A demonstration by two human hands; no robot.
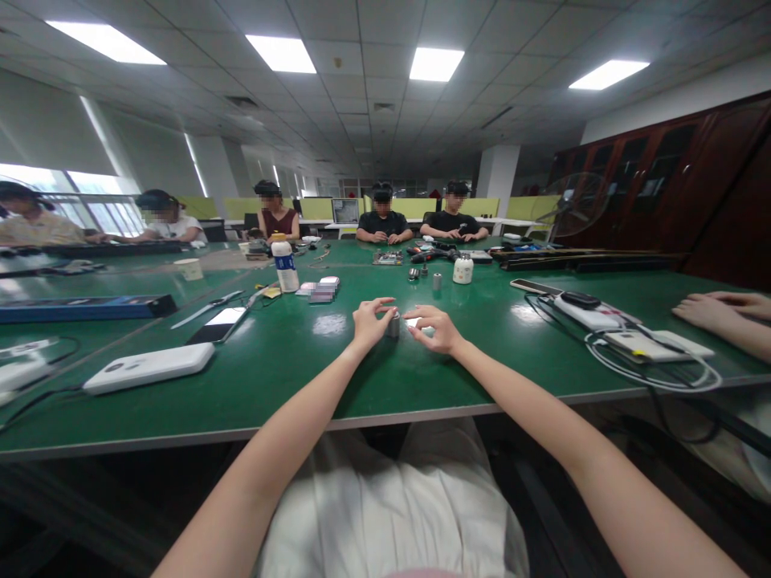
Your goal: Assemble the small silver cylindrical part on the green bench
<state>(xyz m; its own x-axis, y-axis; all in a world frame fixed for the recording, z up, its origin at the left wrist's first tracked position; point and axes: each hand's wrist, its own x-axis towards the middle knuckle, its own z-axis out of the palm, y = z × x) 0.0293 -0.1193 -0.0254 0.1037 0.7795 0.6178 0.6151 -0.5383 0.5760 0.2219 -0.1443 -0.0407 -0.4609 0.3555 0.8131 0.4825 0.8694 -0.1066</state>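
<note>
In the head view, my left hand [372, 323] grips a small grey metal cylinder [393, 326] that stands upright on the green table [415, 385]. Its thumb and fingertips are at the near side and top of the cylinder. Just to the right, my right hand [436, 329] is held with curved fingers, thumb and forefinger apart. A bright white patch shows between those fingers; whether it is a glare or a thing I cannot tell. Beyond my hands stands a similar grey cylinder [437, 281], with small shiny metal parts [414, 274] to its left.
A white jar [463, 270] and a bottle [285, 266] stand farther back. On the left lie a phone [224, 324] and a white power bank [150, 368]. Cables [654, 373] and devices lie at right, near another person's hands [716, 311]. Several people sit across.
</note>
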